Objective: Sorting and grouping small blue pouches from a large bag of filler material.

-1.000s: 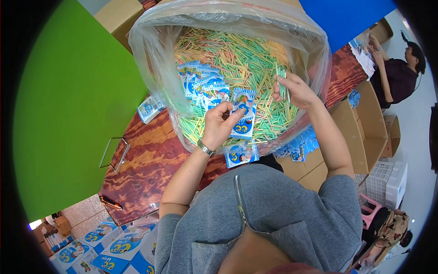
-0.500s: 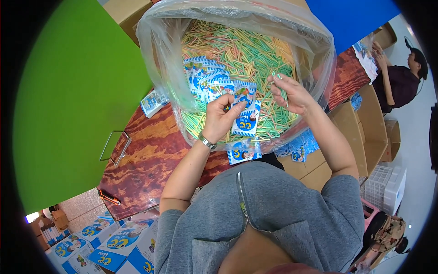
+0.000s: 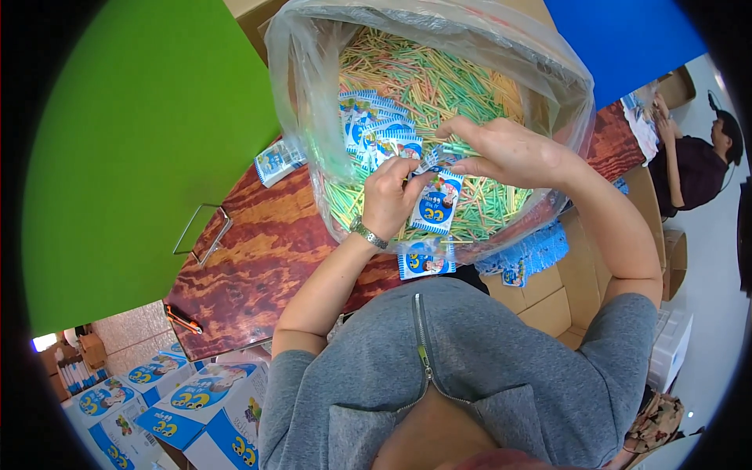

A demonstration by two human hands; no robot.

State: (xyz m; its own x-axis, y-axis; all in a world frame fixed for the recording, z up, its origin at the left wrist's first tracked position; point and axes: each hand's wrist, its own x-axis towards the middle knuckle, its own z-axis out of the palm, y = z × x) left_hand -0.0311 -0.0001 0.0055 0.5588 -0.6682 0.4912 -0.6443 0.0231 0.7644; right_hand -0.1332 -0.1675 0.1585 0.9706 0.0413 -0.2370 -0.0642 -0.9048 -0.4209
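Note:
My left hand [image 3: 389, 197] pinches a small blue-and-white sachet [image 3: 428, 163] over a big clear plastic bag [image 3: 291, 59]. Thin pastel candy sticks [image 3: 423, 66] in green, yellow and pink fill the bag. My right hand [image 3: 521, 153] grips a small bunch of green sticks [image 3: 457, 149], their ends at the sachet's upper edge. Whether any are inside it, I cannot tell. Overlapping sachets [image 3: 374, 125] lie on the sticks beyond my left hand. Another printed sachet [image 3: 437, 202] rests just below both hands, partly covered at its top.
The bag stands on a red-brown marbled table [image 3: 258, 262]. A metal wire frame [image 3: 205, 235] and an orange cutter [image 3: 184, 319] lie leftward. Right of me, a cardboard box [image 3: 548, 301] holds blue sachets [image 3: 533, 252]. Printed cartons [image 3: 207, 403] stand lower left; a co-worker [image 3: 697, 160] sits far right.
My right hand has moved left with the sticks, up to the sachet in my left hand. That sachet has tilted toward it. The whole view has shifted slightly.

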